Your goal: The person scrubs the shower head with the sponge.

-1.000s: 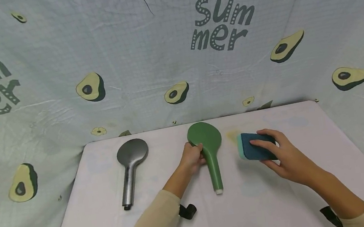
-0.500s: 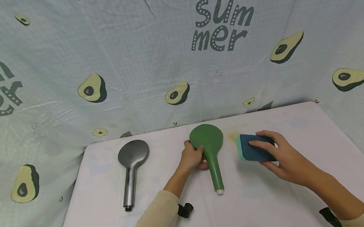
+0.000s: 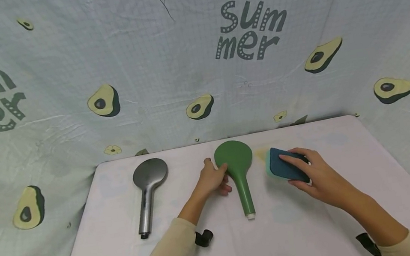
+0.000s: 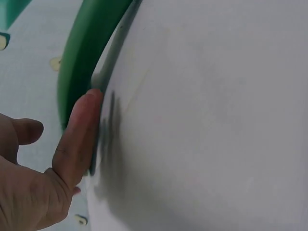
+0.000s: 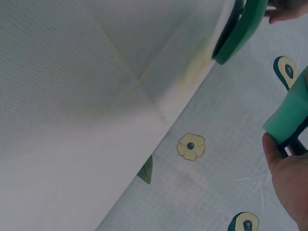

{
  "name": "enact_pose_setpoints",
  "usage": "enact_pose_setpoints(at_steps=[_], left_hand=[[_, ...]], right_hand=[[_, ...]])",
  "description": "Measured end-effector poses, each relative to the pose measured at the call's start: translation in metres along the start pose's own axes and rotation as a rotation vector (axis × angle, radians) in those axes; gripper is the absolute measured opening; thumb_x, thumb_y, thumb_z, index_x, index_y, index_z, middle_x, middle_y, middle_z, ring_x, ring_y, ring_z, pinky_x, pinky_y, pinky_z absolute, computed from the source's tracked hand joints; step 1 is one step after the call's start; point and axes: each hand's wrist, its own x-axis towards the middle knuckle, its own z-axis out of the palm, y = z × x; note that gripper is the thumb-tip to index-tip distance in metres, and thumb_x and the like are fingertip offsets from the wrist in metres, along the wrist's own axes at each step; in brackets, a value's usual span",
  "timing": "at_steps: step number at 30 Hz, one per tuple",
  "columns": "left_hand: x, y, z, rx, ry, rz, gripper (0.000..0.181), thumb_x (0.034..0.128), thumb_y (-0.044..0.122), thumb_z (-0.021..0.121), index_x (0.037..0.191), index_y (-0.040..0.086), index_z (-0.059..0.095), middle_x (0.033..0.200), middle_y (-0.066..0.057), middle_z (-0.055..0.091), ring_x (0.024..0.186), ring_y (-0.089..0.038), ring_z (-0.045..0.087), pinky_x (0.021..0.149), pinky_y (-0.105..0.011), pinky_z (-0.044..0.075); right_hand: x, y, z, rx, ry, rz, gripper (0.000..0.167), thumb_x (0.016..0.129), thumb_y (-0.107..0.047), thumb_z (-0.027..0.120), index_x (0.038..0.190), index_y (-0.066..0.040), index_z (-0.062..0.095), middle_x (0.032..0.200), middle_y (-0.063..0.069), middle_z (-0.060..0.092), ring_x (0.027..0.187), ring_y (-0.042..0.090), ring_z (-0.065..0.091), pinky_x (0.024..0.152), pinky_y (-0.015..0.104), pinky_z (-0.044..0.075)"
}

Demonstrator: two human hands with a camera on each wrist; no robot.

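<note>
The green shower head lies on the table with its handle toward the near edge. At its left edge is my left hand, thumb and fingers apart, with the thumb tip at the head's rim; nothing is gripped. My right hand holds a blue and mint-green sponge above the table, right of the green head, fingers and thumb on its sides. A dark grey shower head with a chrome handle lies further left.
A yellowish stain marks the pale tablecloth between the green head and the sponge. Behind the table hangs a curtain printed with avocados. Dark straps show near both wrists.
My left hand has loosened from the green head and shifted slightly left, its fingers spreading. The green handle's end has swung a little right. The sponge has tilted in my right hand.
</note>
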Motion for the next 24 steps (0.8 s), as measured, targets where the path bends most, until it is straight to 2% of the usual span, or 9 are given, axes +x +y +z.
enact_pose_setpoints(at_steps=[6, 9, 12, 15, 19, 21, 24], left_hand=[[-0.013, 0.01, -0.025, 0.103, 0.037, 0.089, 0.066, 0.1069, 0.028, 0.055, 0.158, 0.0, 0.024, 0.101, -0.021, 0.071, 0.07, -0.029, 0.075, 0.061, -0.04, 0.064], [-0.022, 0.013, -0.044, 0.2, 0.075, 0.141, 0.054, 0.1065, 0.026, 0.055, 0.15, -0.003, 0.04, 0.101, -0.021, 0.071, 0.074, -0.028, 0.075, 0.062, -0.037, 0.064], [-0.032, 0.013, -0.069, 0.284, 0.117, 0.167, 0.044, 0.1058, 0.025, 0.057, 0.139, -0.004, 0.053, 0.106, -0.023, 0.07, 0.08, -0.031, 0.075, 0.06, -0.034, 0.063], [-0.042, 0.011, -0.097, 0.354, 0.154, 0.175, 0.04, 0.1056, 0.023, 0.056, 0.135, -0.004, 0.057, 0.11, -0.024, 0.069, 0.085, -0.033, 0.074, 0.06, -0.032, 0.062], [-0.055, 0.004, -0.132, 0.504, 0.243, 0.197, 0.039, 0.106, 0.024, 0.054, 0.132, -0.005, 0.06, 0.11, -0.023, 0.07, 0.088, -0.032, 0.071, 0.067, -0.035, 0.059], [-0.062, -0.001, -0.147, 0.57, 0.288, 0.197, 0.041, 0.1064, 0.026, 0.053, 0.132, -0.005, 0.06, 0.112, -0.023, 0.07, 0.09, -0.032, 0.07, 0.07, -0.039, 0.058], [-0.072, -0.011, -0.167, 0.637, 0.335, 0.179, 0.044, 0.1066, 0.026, 0.052, 0.134, -0.008, 0.057, 0.115, -0.026, 0.069, 0.094, -0.035, 0.069, 0.073, -0.045, 0.058]], right_hand=[[-0.002, 0.0, 0.002, 0.036, -0.031, 0.034, 0.078, 0.08, -0.003, 0.084, 0.149, -0.018, 0.05, 0.149, 0.02, 0.044, 0.133, 0.037, 0.042, 0.092, 0.054, 0.053], [-0.001, -0.001, 0.003, 0.048, -0.041, 0.044, 0.076, 0.08, -0.003, 0.082, 0.147, -0.017, 0.05, 0.148, 0.017, 0.043, 0.133, 0.034, 0.042, 0.092, 0.052, 0.053], [0.0, -0.002, 0.003, 0.05, -0.045, 0.047, 0.076, 0.081, -0.008, 0.086, 0.148, -0.017, 0.049, 0.147, 0.014, 0.044, 0.132, 0.031, 0.044, 0.094, 0.043, 0.051], [0.001, -0.002, 0.001, 0.059, -0.049, 0.051, 0.081, 0.08, -0.014, 0.09, 0.149, -0.016, 0.048, 0.145, 0.012, 0.045, 0.13, 0.029, 0.046, 0.099, 0.03, 0.046], [0.002, -0.002, 0.0, 0.069, -0.054, 0.055, 0.087, 0.078, -0.017, 0.092, 0.152, -0.014, 0.046, 0.143, 0.01, 0.046, 0.127, 0.027, 0.048, 0.102, 0.015, 0.038], [0.003, -0.002, 0.0, 0.062, -0.055, 0.05, 0.089, 0.077, -0.018, 0.093, 0.152, -0.014, 0.045, 0.143, 0.01, 0.046, 0.127, 0.026, 0.049, 0.101, 0.015, 0.039], [0.005, -0.002, 0.001, 0.046, -0.053, 0.032, 0.09, 0.076, -0.02, 0.093, 0.153, -0.015, 0.045, 0.143, 0.01, 0.047, 0.126, 0.025, 0.05, 0.099, 0.022, 0.045]])
